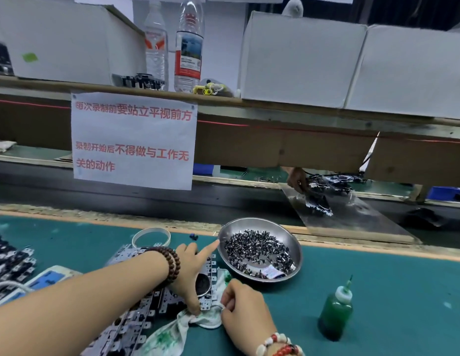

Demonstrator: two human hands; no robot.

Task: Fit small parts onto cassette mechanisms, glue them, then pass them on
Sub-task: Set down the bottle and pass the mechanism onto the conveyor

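My left hand (190, 268) reaches across from the left and grips a metal cassette mechanism (209, 276) with thumb and fingers, its index finger stretched toward the steel bowl (295, 242). The bowl holds several small dark parts (259, 253). My right hand (244, 304) sits just right of the mechanism. Its fingers are curled and pinched together at the mechanism's edge, as on a small part that its fingertips hide. A green glue bottle (335, 312) stands upright on the mat to the right. A green-stained cloth (172, 335) lies under the mechanism.
More cassette mechanisms are laid in rows at the left (10, 263) and under my left arm (131, 322). A clear tape ring (151, 236) lies behind them. Beyond the green mat (390, 278) runs a conveyor; a metal chute (352, 214) carries mechanisms, another person's hand (297, 179) at its top.
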